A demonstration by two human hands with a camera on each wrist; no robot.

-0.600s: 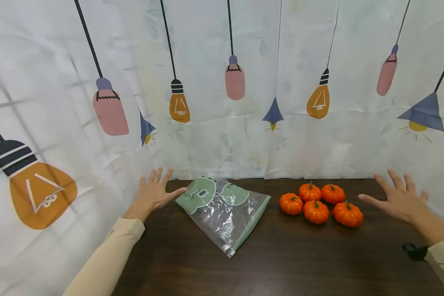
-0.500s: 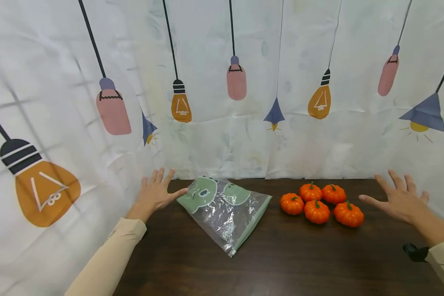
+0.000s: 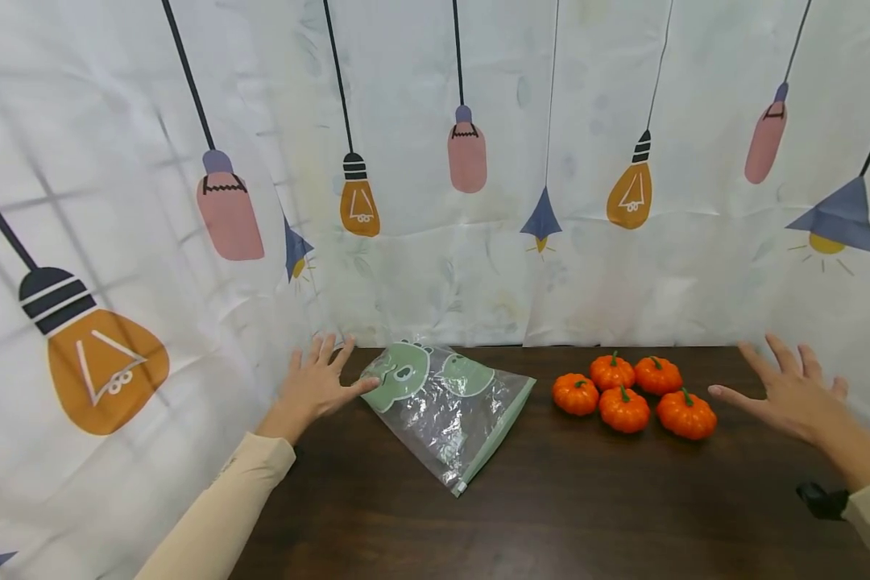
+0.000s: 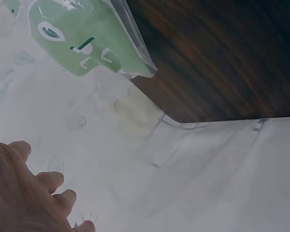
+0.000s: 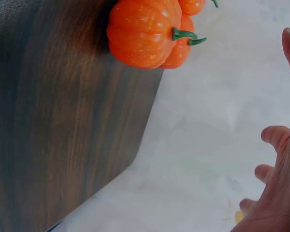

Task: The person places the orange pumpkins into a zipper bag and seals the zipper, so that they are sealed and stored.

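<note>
My left hand (image 3: 314, 392) is held with fingers spread above the table's left side, its thumb overlapping the left edge of a clear zip bag (image 3: 445, 419) in the head view. Green bear faces are printed on the bag, which lies flat with its green slider edge toward the right. Over on the right, several small orange pumpkins (image 3: 625, 411) with green stems sit in a cluster. Beside them my right hand (image 3: 797, 396) hovers, fingers spread, holding nothing. The left wrist view shows the bag's printed corner (image 4: 82, 38); a pumpkin (image 5: 142, 34) appears in the right wrist view.
The dark wooden table (image 3: 551, 515) ends at a white curtain (image 3: 420, 274) printed with hanging lamps. This curtain also runs along the left side, close to my left arm. A black strap (image 3: 821, 499) is on the right wrist.
The head view has shifted slightly, so the bag, pumpkins and curtain sit a little further right. Both hands stay spread; the left appears slightly further right over the bag's edge.
</note>
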